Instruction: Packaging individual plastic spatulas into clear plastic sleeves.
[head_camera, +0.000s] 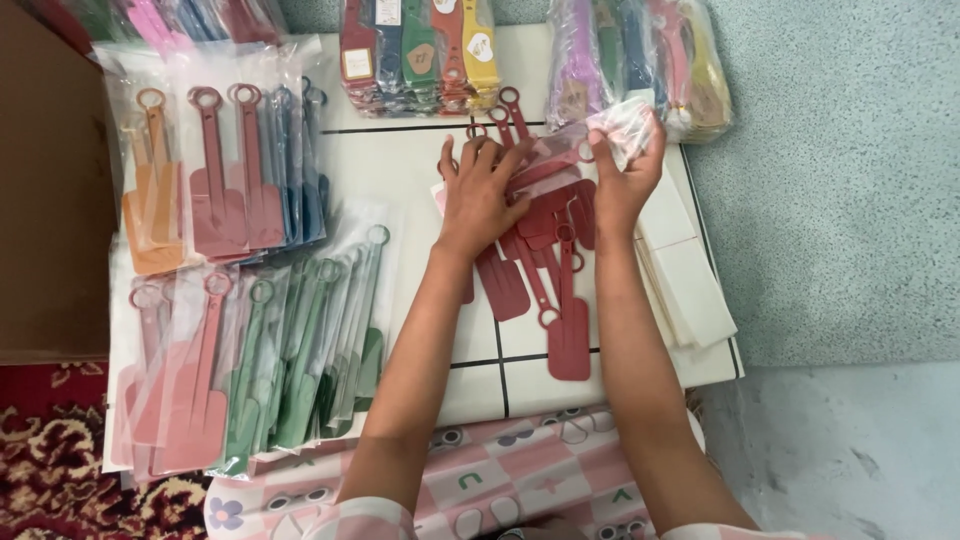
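— What are the hands at, there in the middle of the frame?

— The left hand (480, 195) lies flat, fingers spread, pressing on a loose heap of dark red paddle-shaped tools (545, 262) with ring ends, fanned over the white table (400, 165). Nothing is gripped; the palm just rests on them.

— And the other?

— The right hand (625, 170), upper centre-right, has its fingers pinched shut on a crumpled clear plastic bag (625, 125), held just above the top of the heap.

— What's around?

— At the left of the frame, bagged tools: orange, red and blue ones (225, 175) above, pink and green ones (255, 365) below. Along the top edge, two mixed-colour bundles (420, 50) and (640, 60). A stack of white cards (690, 270) sits just right of the right wrist. A brown cardboard box (50, 190) stands at far left, patterned red carpet (50, 450) below it.
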